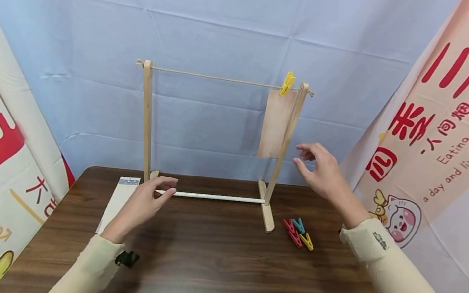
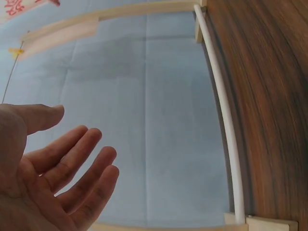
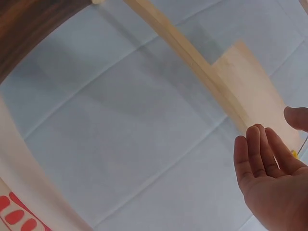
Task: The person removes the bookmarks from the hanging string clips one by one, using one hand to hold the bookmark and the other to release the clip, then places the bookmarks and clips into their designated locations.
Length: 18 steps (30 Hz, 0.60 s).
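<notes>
Currently hanging: brown paper sheet under yellow clothespin on rack's string | right hand hovering beside, fingers loose, holding nothing | left hand open, fingertips resting at white rail | sheet likely light, floppy, tearable; pinching its top edge seems safest.

Bright, even, diffuse light, soft faint shadows on the worktop beneath the sleeves, mild sheen on its dark wood, head view sharp, wrist views bent by fisheye, wooden frame curving, near hand slightly soft.
</notes>
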Tool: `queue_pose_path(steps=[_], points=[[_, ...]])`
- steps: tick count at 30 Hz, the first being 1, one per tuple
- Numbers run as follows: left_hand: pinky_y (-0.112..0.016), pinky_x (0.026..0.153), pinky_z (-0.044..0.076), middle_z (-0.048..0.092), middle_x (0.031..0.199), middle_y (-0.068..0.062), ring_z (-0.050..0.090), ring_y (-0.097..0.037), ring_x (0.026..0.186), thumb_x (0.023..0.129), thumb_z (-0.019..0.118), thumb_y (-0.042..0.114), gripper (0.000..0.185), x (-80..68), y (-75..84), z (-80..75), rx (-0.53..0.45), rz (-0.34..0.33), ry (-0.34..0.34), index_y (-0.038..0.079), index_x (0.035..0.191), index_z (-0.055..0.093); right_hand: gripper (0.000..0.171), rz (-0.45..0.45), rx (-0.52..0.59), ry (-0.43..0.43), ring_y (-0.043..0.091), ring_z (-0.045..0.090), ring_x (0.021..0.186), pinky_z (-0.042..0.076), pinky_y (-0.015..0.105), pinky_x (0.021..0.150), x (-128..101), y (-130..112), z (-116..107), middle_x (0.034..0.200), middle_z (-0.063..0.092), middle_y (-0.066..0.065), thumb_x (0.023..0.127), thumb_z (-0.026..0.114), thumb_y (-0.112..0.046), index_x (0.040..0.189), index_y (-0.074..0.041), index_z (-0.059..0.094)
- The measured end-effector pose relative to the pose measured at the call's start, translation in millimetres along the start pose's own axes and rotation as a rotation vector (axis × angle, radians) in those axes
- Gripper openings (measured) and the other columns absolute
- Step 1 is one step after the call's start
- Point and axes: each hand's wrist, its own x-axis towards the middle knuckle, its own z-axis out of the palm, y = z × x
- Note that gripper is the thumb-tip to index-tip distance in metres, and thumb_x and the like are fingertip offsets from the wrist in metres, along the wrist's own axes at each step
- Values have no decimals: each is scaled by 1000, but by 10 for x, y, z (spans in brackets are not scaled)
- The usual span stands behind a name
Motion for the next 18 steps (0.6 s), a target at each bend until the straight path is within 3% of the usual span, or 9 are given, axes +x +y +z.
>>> queue_pose_path(steps=[9,18], points=[[-51,100,58,74,127,-6,72,-27,115,108,70,25,34,176,152,141,1,62,-9,14,140,70,33,-65,-2,81,37,64,98,54,53,91,187,-67,-111,105,65,20,97,76,0,128,8,68],[-50,99,58,71,133,-3,71,-25,115,109,67,29,34,323,243,291,-30,62,-58,17,141,69,34,-121,-16,111,36,64,102,53,52,94,396,-135,-224,111,67,22,98,76,-1,129,7,67]])
